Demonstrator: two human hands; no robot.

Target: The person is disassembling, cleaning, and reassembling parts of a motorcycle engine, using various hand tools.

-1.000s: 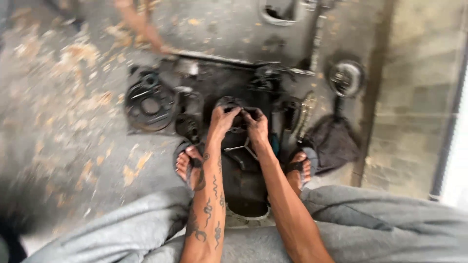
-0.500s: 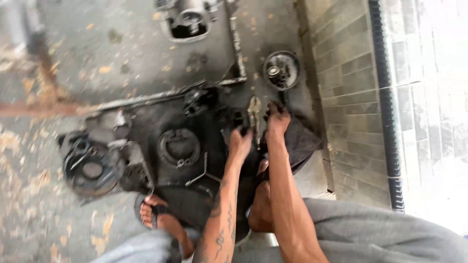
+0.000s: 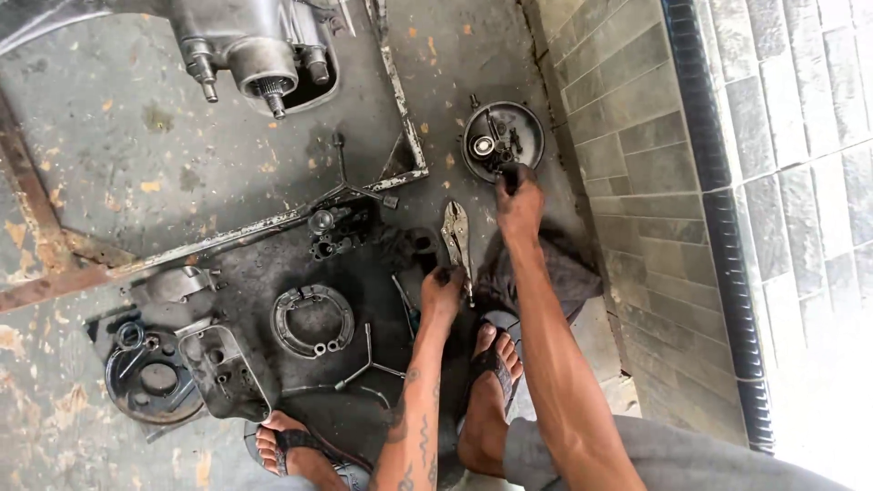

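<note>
Fingers [image 3: 511, 178] of the right hand [image 3: 519, 202] curl down together onto the near rim of the round metal plate [image 3: 503, 138] on the floor; whether they pinch anything is hidden. Right arm fully extended. Left hand [image 3: 442, 289] rests, fingers bent, against the locking pliers [image 3: 457, 238], grip unclear. Forearms cut off at the bottom edge.

1. I count two hands: left hand [image 3: 443, 289], right hand [image 3: 518, 202].
2. One pair of locking pliers [image 3: 456, 238] at centre.
3. Two three-armed wrenches: one [image 3: 350, 186] at 12 o'clock, one [image 3: 366, 366] at 6.
4. One brake-shoe ring [image 3: 314, 319].
5. Two sandalled feet.
</note>
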